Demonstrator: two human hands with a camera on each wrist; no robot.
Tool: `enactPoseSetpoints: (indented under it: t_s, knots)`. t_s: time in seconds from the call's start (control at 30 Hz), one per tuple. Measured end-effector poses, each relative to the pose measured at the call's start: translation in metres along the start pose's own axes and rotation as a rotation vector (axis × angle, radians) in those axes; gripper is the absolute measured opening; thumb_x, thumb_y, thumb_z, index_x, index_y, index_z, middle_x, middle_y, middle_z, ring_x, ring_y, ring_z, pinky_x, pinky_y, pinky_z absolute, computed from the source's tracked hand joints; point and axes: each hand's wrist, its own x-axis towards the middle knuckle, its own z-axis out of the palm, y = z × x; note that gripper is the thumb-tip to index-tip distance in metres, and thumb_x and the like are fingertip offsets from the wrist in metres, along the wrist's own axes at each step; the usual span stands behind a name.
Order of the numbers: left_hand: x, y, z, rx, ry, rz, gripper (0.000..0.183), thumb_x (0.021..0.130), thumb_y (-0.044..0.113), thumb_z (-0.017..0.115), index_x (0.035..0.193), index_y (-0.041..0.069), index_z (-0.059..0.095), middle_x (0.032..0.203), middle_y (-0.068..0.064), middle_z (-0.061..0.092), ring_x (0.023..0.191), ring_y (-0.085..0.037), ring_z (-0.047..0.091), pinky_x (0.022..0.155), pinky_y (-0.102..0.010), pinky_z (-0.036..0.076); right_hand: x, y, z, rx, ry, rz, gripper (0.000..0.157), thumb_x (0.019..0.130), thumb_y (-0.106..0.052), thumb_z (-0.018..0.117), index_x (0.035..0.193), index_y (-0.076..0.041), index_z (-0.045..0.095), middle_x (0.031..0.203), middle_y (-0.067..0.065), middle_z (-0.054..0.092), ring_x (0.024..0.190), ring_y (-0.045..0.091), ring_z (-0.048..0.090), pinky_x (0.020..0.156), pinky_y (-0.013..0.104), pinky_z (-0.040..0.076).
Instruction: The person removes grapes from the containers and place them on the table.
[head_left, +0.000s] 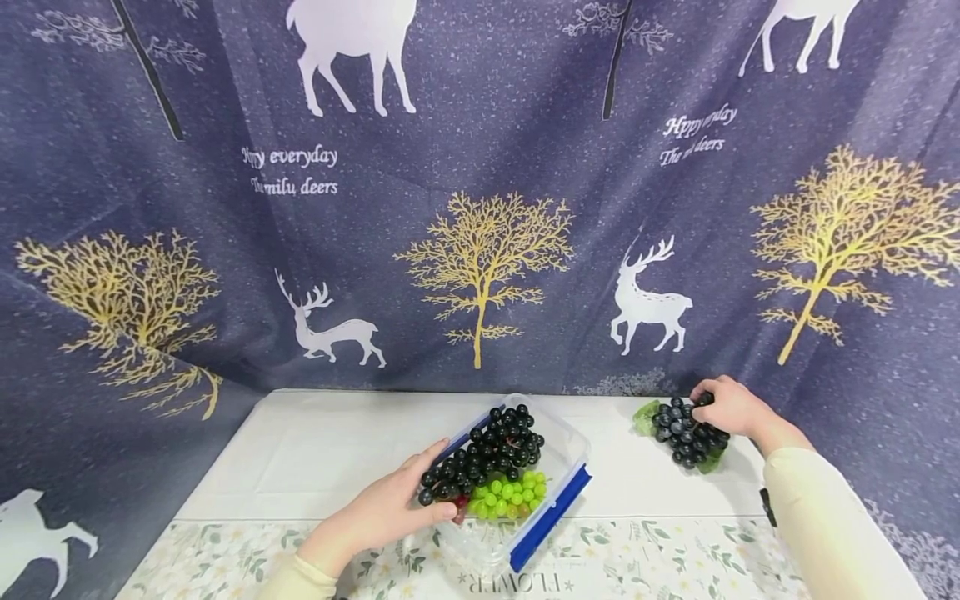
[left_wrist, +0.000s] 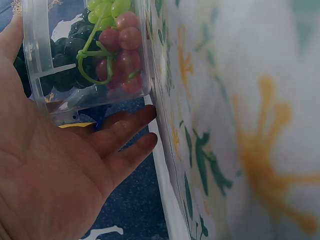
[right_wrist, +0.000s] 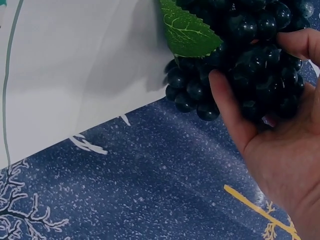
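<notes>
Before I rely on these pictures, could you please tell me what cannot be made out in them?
Red grapes, head view: mostly hidden by the left hand and the fruit around them.
Black bunch in the right hand, right wrist view: cut off by the top edge.
Yellow print, left wrist view: blurred, close to the camera.
Dark object beside the right sleeve, head view: too small to identify.

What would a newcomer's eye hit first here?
Probably the dark backdrop cloth behind the table, with its gold trees and white deer. Next, the clear box with blue clips near the table's middle, holding black grapes, green ones and reddish ones, the left hand at its left side. Then, at the table's right, the right hand gripping another black bunch.
</notes>
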Motion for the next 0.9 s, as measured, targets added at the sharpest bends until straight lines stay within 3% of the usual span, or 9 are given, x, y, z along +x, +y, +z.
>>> enactPoseSetpoints:
  t_s: [0.2, 0.33, 0.57, 0.77, 0.9]
  knots:
    - [0.0, 0.0, 0.0, 0.007, 0.003, -0.002, 0.097, 0.105, 0.066, 0.068, 0.18, 0.042, 0.011, 0.179, -0.018, 0.032, 0.098, -0.019, 0.074, 0.081, -0.052, 0.061, -0.002, -0.004, -0.004, -0.027, -0.047, 0.033, 0.039, 0.088, -0.023, 0.078, 0.117, 0.004, 0.074, 0.119, 0.036, 0.058, 0.106, 0.052, 0.06, 0.088, 0.069, 0.053]
    - [0.0, -0.001, 0.0, 0.005, 0.0, -0.006, 0.097, 0.105, 0.066, 0.068, 0.18, 0.042, 0.011, 0.18, -0.017, 0.031, 0.093, -0.016, 0.072, 0.079, -0.051, 0.06, -0.003, -0.008, -0.011, -0.011, -0.117, 0.061, 0.05, 0.089, -0.025, 0.075, 0.126, 0.009, 0.07, 0.123, 0.038, 0.057, 0.11, 0.05, 0.057, 0.086, 0.064, 0.054]
    - [0.001, -0.002, 0.0, -0.009, -0.004, -0.002, 0.097, 0.106, 0.063, 0.07, 0.18, 0.042, 0.011, 0.18, -0.019, 0.03, 0.086, -0.012, 0.068, 0.072, -0.045, 0.058, -0.007, -0.01, -0.016, 0.112, -0.253, 0.152, 0.066, 0.09, -0.023, 0.071, 0.144, 0.013, 0.056, 0.136, 0.045, 0.041, 0.1, 0.045, 0.057, 0.062, 0.053, 0.06]
    - [0.001, -0.003, 0.0, -0.008, -0.005, -0.005, 0.097, 0.105, 0.064, 0.069, 0.179, 0.043, 0.011, 0.18, -0.019, 0.031, 0.089, -0.012, 0.069, 0.074, -0.046, 0.059, -0.005, -0.013, -0.018, 0.118, -0.358, 0.205, 0.076, 0.09, -0.025, 0.07, 0.152, 0.015, 0.049, 0.152, 0.051, 0.029, 0.111, 0.054, 0.056, 0.067, 0.061, 0.059]
    - [0.002, -0.004, 0.0, -0.023, -0.012, -0.011, 0.096, 0.106, 0.064, 0.069, 0.179, 0.044, 0.01, 0.18, -0.018, 0.031, 0.092, -0.015, 0.071, 0.076, -0.048, 0.059, -0.006, -0.017, -0.019, 0.115, -0.381, 0.212, 0.085, 0.086, -0.025, 0.072, 0.154, 0.018, 0.044, 0.153, 0.05, 0.033, 0.112, 0.052, 0.057, 0.07, 0.063, 0.059]
